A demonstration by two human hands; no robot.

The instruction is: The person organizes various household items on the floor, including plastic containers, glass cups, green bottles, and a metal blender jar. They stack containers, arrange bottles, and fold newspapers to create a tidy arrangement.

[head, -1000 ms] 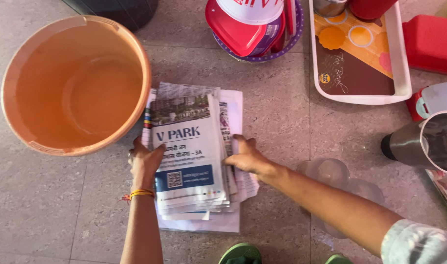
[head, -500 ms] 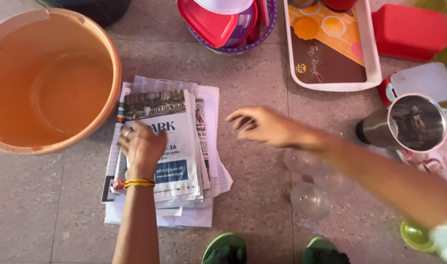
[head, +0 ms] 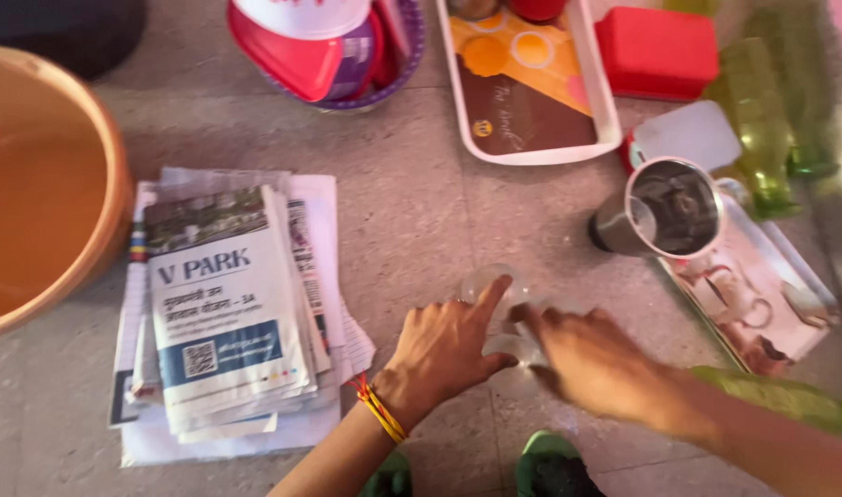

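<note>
Both hands, left hand and right hand, close loosely on clear glasses between them, so grip each rim firmly, clear of the newspapers leftward.

1. We see both hands meet over clear glass tumblers on the stone floor: the left hand touches one rim, the right hand lies just beside it.
2. A newspaper stack lies to the left, beside an orange bucket.
3. A steel jar stands near a patterned tray.
</note>
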